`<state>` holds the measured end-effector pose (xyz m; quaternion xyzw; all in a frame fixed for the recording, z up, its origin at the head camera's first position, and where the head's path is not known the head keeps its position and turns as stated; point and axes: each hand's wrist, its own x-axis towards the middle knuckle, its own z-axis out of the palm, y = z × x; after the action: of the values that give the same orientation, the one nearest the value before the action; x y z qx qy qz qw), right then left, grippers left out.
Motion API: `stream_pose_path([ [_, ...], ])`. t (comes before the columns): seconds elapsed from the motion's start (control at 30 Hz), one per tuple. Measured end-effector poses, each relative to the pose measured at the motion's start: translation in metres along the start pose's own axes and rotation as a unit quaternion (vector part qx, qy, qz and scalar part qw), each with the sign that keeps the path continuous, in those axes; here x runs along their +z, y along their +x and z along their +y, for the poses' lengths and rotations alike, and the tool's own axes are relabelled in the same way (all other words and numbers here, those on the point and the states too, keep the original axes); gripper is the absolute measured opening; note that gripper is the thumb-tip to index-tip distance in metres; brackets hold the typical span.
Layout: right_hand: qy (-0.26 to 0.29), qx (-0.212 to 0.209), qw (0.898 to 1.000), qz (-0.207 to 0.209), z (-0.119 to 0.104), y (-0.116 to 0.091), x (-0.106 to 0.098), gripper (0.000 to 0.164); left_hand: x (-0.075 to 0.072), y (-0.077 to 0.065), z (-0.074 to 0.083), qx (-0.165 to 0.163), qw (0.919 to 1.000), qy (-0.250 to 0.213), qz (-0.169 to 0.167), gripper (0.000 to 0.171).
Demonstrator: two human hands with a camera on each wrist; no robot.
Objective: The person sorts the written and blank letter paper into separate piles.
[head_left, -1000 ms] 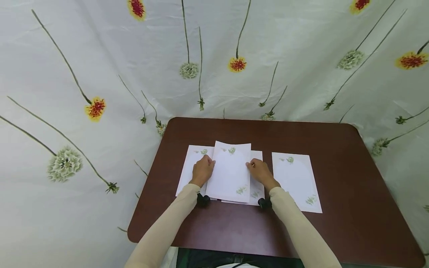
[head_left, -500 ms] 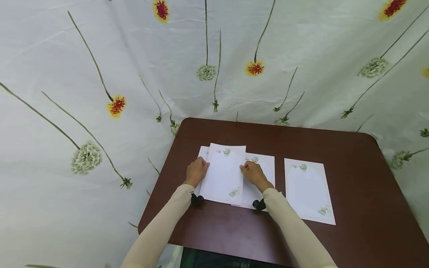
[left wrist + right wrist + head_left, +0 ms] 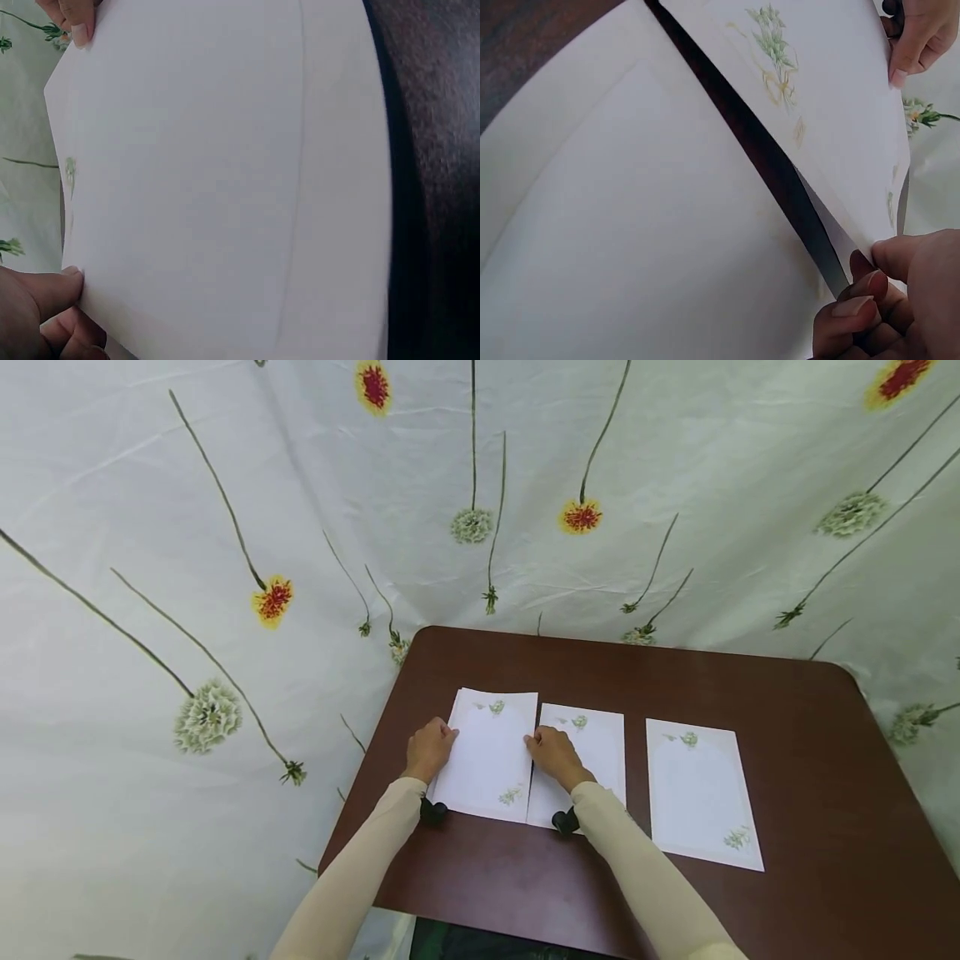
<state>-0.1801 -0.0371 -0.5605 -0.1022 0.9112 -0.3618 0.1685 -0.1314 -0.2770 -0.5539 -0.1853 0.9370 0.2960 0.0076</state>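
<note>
A white sheet of paper (image 3: 491,760) with pale green plant prints lies over another sheet at the left of the table, almost covering it. My left hand (image 3: 431,750) pinches its left edge, thumb on top, as the left wrist view shows. At the opposite edge my right hand (image 3: 557,755) pinches the same sheet between thumb and curled fingers; in the right wrist view that edge (image 3: 832,191) is lifted a little. Under my right hand and wrist lies a second printed sheet (image 3: 600,756), a narrow dark gap separating the two.
A third printed sheet (image 3: 701,793) lies apart on the right of the brown table (image 3: 817,777). The table's front edge runs close below my forearms. Behind the table hangs a white cloth (image 3: 300,468) with flower prints. Small black devices (image 3: 565,821) sit at both wrists.
Both hands have carried the held sheet leftward and down, off the middle sheet and onto the left one. The camera view has also turned, shifting the table to the right.
</note>
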Motion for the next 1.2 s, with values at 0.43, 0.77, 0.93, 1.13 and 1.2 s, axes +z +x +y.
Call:
stream_pose_path([
  [0.43, -0.029, 0.003, 1.000, 0.002, -0.008, 0.001, 0.008, 0.034, 0.004, 0.009, -0.013, -0.002, 0.9999, 0.006, 0.009, 0.025],
  [0.77, -0.040, 0.013, 0.999, 0.003, -0.012, 0.000, 0.009, 0.032, 0.006, 0.013, -0.016, -0.001, 1.0000, -0.002, 0.003, 0.024],
  [0.93, -0.043, 0.006, 0.999, 0.007, -0.012, 0.000, 0.010, 0.032, 0.006, 0.014, -0.016, 0.001, 0.9999, -0.013, 0.002, 0.023],
  [1.13, -0.048, 0.009, 0.999, 0.005, -0.011, 0.000, 0.011, 0.032, 0.008, 0.013, -0.015, -0.001, 0.9998, -0.020, 0.006, 0.023],
  [1.2, -0.050, 0.005, 0.999, 0.008, -0.010, 0.001, 0.013, 0.031, 0.009, 0.012, -0.014, -0.004, 0.9997, -0.024, 0.008, 0.024],
])
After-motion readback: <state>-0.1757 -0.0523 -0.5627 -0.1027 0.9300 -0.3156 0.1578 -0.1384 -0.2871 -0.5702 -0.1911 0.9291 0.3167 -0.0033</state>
